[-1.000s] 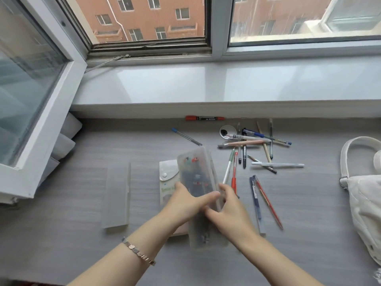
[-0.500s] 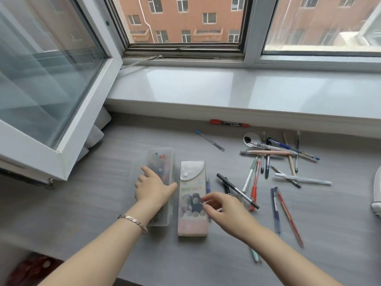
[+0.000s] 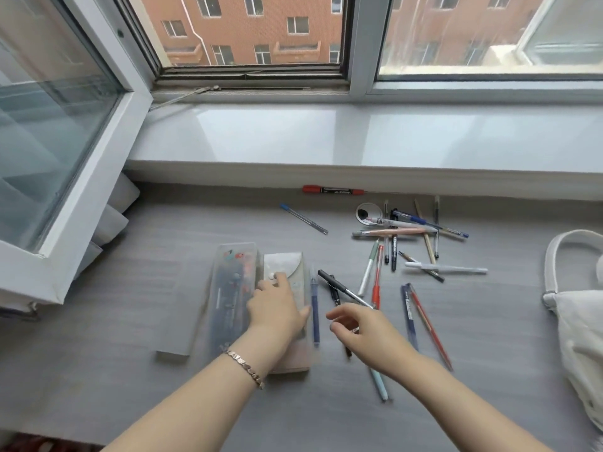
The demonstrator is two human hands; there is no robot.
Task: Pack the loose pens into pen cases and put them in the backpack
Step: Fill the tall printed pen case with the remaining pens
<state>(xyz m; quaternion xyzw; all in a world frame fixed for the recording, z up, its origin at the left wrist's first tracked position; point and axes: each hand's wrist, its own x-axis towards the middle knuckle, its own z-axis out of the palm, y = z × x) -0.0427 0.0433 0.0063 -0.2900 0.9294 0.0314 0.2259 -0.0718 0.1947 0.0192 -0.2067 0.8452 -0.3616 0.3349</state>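
1. Hands first: left hand (image 3: 277,309) laid flat and open, palm down on the pale pink fabric pen case with a white snap flap (image 3: 288,267), gripping nothing. Right hand (image 3: 362,334) loosely curled, seemingly pinching the slim black pen (image 3: 342,287) by its near end, far end pointing up and to the left.
2. Judged as the step in hand: opening the fabric case to take that pen. Pop the snap with the left thumb and fold the flap fully back before bringing the pen over.
3. Turn the black pen parallel to the case's long side, then slide it in end-first rather than dropping it across the mouth.
4. Pin the lower half of the case to the grey wood-grain tabletop (image 3: 137,321) to stop any skid into the clear plastic pen case (image 3: 233,295) lying against its left side, apparently already loaded.
5. Next within reach: the dark blue pen (image 3: 315,308) just beside the fabric case's right edge, then the light blue pen (image 3: 380,384) under the right wrist.
6. Leave the crossed heap of loose pens (image 3: 408,236) near the sill for later; gather in aligned handfuls, not one by one.
7. Snap the flap shut before lifting anything toward the white quilted backpack (image 3: 584,324), well apart at the right edge.
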